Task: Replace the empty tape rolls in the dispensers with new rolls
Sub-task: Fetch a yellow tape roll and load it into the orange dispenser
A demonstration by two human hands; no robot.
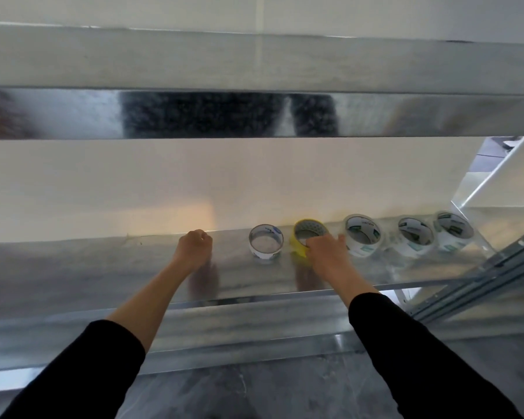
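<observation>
Black sleeves in front, both forearms bare and reaching out over the metal shelf's front lip. Left hand sits on the shelf deck toward the back with fingers curled under. Nothing visible in it, so I read it as a closed, idle fist. Right hand is on the yellow tape roll, fingers draped over the near rim and tips apparently hooked into the core. That looks like a grip, though the thumb side is hidden. The yellow roll lies flat on the deck, core axis vertical, directly under and just ahead of the right hand's fingers. It's second from the left in a row of five. To its left, clear of it, is a white-and-blue roll, sitting between the two hands. To its right are three clear tape rolls with green printed cores, the first of them just beside the right hand's knuckles. Right hand is nearest the yellow roll; the left is well off to the side. My read is the step is picking a fresh roll, and the lift needs to go straight up to miss the neighbour. No dispensers in view. Behind the row is a plain pale wall, and above it the upper shelf beam.
</observation>
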